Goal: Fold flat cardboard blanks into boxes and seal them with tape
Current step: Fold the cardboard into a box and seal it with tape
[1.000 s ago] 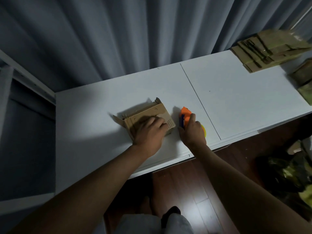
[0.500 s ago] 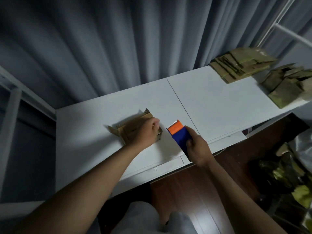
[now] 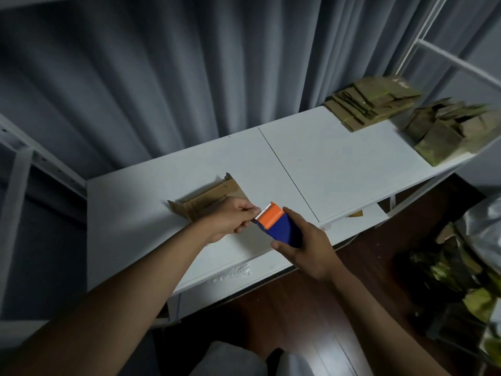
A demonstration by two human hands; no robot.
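A partly folded brown cardboard box point(image 3: 214, 198) lies on the white table point(image 3: 339, 164), its near side hidden behind my left hand. My right hand point(image 3: 306, 245) grips a blue tape dispenser with an orange head point(image 3: 279, 226) just above the table's front edge. My left hand point(image 3: 233, 221) is in front of the box, and its thumb and fingertips pinch at the toothed end of the dispenser, where the tape end is. The tape itself is too small to make out.
A stack of flat cardboard blanks point(image 3: 371, 101) sits at the back right of the table. Beside it at the far right lies a pile of folded boxes point(image 3: 450, 131). Grey curtains hang behind; white shelf posts stand left and right. Bags lie on the dark floor at right.
My right hand has lifted the tape dispenser off the table and turned it toward the left hand. My left hand has left the top of the box and now pinches at the dispenser's head.
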